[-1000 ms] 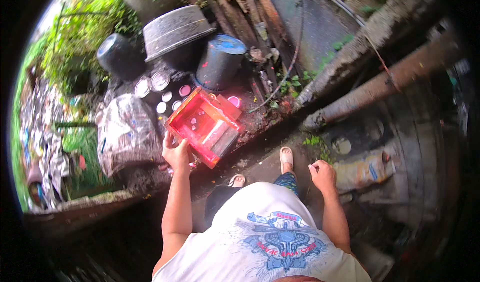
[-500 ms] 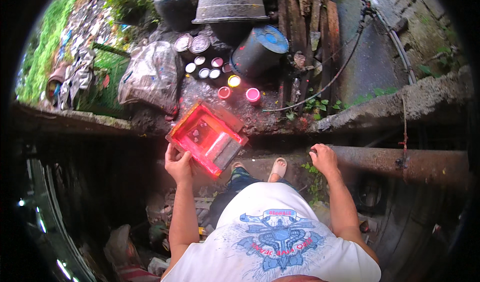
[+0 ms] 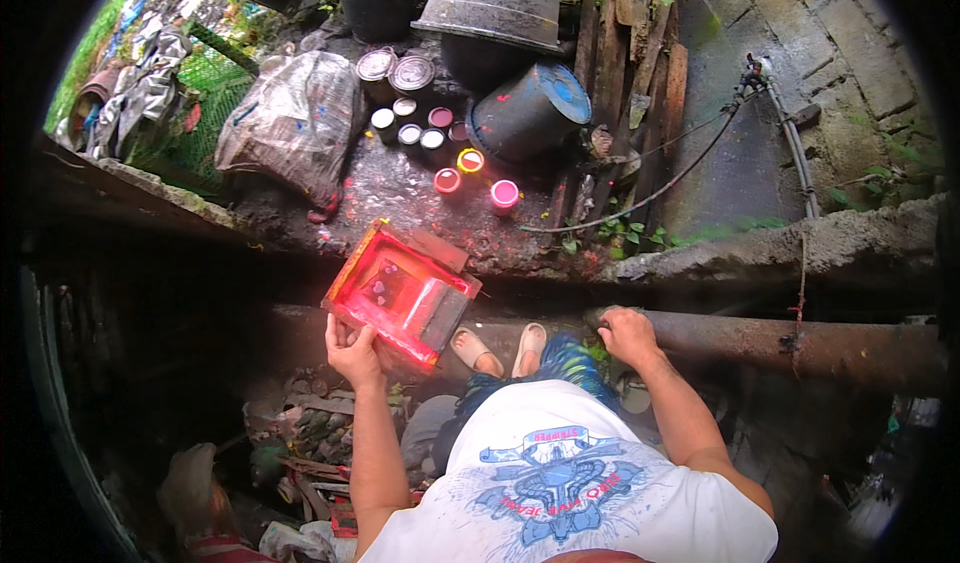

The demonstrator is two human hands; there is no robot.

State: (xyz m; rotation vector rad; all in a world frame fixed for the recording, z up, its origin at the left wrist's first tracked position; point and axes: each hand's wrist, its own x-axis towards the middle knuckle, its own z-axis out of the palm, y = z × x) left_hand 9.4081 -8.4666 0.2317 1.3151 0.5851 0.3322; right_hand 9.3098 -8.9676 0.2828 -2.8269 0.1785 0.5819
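Observation:
My left hand (image 3: 355, 353) is closed on the near-left corner of a small wooden screen-printing frame (image 3: 378, 303), fingers beneath and thumb at the edge. Red and pink ink coats its sides and inner panel. Across its right part lies a flat grey-brown board (image 3: 443, 315); another reddish wooden piece (image 3: 438, 250) sits along the far edge. Over to the right, my right hand (image 3: 628, 336) hangs in front of a rusty pipe with its fingers curled. Something dark shows by the fingertips, too small to name.
Beyond the frame stand open pots of pink (image 3: 505, 195), yellow (image 3: 470, 160) and red (image 3: 447, 180) paint, several other cans, a tilted dark bucket (image 3: 530, 113) and a grey basin (image 3: 490, 8). A plastic sack (image 3: 290, 128) lies left; a rusty pipe (image 3: 800, 343) and low wall (image 3: 790, 253) run right.
The view has shifted and turned slightly. The frame stays in my left hand and sits a little further left. My right hand is slightly lower and left, still curled. My feet stand closer together.

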